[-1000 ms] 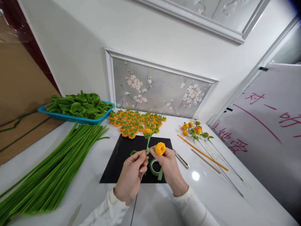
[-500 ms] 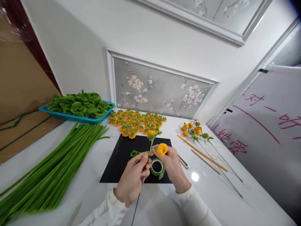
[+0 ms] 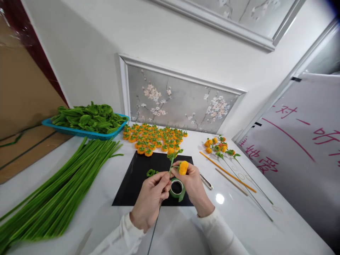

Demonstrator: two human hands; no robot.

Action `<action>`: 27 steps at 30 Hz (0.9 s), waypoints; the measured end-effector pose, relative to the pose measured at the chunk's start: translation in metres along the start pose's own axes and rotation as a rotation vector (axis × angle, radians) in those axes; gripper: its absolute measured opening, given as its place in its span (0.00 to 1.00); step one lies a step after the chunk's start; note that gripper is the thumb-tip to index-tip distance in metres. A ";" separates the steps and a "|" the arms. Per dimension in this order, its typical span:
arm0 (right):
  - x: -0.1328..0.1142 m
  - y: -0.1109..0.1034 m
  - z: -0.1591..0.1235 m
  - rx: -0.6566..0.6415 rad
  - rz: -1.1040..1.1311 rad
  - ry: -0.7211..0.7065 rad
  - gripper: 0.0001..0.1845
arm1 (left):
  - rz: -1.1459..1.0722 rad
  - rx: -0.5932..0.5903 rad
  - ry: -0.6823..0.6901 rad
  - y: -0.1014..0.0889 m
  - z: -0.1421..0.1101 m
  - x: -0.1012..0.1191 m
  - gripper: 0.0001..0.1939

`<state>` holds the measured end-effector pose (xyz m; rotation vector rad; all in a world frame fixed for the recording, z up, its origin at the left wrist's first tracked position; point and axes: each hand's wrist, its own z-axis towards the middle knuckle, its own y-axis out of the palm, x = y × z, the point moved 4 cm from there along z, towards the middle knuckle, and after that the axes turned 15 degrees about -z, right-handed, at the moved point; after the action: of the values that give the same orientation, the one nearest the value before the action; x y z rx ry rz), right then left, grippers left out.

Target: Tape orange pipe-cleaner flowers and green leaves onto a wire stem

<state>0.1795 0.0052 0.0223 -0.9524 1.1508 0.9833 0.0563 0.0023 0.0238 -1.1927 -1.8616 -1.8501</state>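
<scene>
My left hand (image 3: 153, 198) is closed in a pinch on a green flower stem (image 3: 171, 163), which runs down below the hand as a thin wire. Green leaves and a yellow-orange bloom top that stem. My right hand (image 3: 193, 186) is closed at the same spot, its fingertips on a second yellow pipe-cleaner flower (image 3: 183, 168) whose short stem meets the main one. Just beneath the fingers lies a roll of green floral tape (image 3: 176, 188) on a black mat (image 3: 127, 191). Several curled green pieces (image 3: 151, 173) rest on the mat by my left hand.
Long green pipe cleaners (image 3: 66, 187) lie at left, before a blue tray (image 3: 102, 136) of green leaves. Rows of orange flower heads (image 3: 152, 136) stand behind the mat. At right are finished-looking flower stems (image 3: 220, 145), an orange stick (image 3: 225, 171) and small snips (image 3: 206, 181).
The yellow flower at my right hand has turned to show its side, and its short stem now shows against the main stem. Both hands stay almost in place.
</scene>
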 end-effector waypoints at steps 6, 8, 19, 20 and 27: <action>0.003 0.004 -0.003 -0.099 0.044 0.083 0.11 | -0.017 0.011 0.016 -0.002 0.000 0.001 0.13; 0.007 0.007 -0.005 -0.206 0.094 0.149 0.13 | -0.045 -0.018 -0.019 -0.003 -0.001 0.001 0.13; 0.007 0.009 -0.006 -0.373 0.277 0.208 0.16 | -0.169 -0.159 -0.170 0.004 -0.005 -0.003 0.13; 0.008 0.009 -0.006 -0.375 0.294 0.209 0.16 | -0.167 -0.169 -0.172 0.005 -0.006 -0.003 0.14; 0.005 0.004 -0.006 -0.300 0.270 0.158 0.12 | -0.076 -0.145 -0.107 0.006 -0.007 0.000 0.16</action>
<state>0.1748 0.0018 0.0158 -1.1484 1.3115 1.3445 0.0582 -0.0053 0.0292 -1.3092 -1.8801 -2.0294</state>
